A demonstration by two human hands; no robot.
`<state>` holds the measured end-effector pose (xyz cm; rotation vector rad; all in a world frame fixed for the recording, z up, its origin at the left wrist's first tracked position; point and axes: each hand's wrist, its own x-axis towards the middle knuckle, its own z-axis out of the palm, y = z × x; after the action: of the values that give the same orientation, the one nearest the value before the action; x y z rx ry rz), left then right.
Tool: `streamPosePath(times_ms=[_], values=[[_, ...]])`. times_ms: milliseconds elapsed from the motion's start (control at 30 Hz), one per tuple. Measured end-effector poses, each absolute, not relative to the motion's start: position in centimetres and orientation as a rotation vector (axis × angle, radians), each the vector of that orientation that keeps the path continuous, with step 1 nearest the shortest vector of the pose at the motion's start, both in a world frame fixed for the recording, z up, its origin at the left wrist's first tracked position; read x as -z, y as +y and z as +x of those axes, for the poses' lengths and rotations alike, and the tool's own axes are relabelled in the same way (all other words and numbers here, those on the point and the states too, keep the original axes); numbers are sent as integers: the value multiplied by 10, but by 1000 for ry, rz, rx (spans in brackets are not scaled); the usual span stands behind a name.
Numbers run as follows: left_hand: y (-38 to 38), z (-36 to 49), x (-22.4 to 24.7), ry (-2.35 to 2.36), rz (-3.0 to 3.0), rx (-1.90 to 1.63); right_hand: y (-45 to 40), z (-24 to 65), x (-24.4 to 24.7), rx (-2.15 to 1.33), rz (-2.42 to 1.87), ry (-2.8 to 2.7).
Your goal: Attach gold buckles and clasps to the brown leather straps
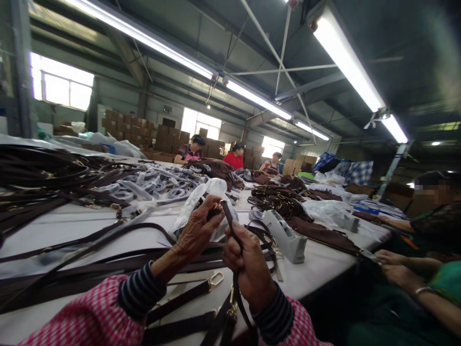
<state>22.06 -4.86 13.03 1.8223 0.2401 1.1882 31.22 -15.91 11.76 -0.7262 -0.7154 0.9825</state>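
Note:
Both hands are raised over the near part of the table, close together. My right hand (248,259) is closed round a dark brown strap (229,218), whose tail hangs down below the fist. At the strap's upper end, by a small metal fitting, my left hand (198,226) pinches with thumb and fingers; the fingers partly hide that end. A white plastic bag (216,187) lies just behind my hands. Below them rest more brown straps (180,300) with gold-coloured clasps (216,278). Right of my right hand stands a grey tape dispenser (288,238).
Piles of brown straps (43,168) lie at left, with plastic-wrapped straps (151,180) beyond. Brown bags (281,199) are heaped centre right. Several co-workers sit round the table; at right, a co-worker's hands (396,266) are by a brown bag (324,233). Cardboard boxes (126,127) are stacked behind.

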Motion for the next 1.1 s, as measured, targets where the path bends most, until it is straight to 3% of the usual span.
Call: streamPosePath(times_ms=[500, 900, 1100], values=[[-47, 214, -147, 66, 1303, -771, -143, 309, -133, -934, -814, -866], [-57, 218, -139, 144, 1822, -1045, -140, 327, -137, -45, -1285, -1387], [-61, 229, -125, 207, 1607, -808, -141, 340, -142, 112, -1393, -1458]])
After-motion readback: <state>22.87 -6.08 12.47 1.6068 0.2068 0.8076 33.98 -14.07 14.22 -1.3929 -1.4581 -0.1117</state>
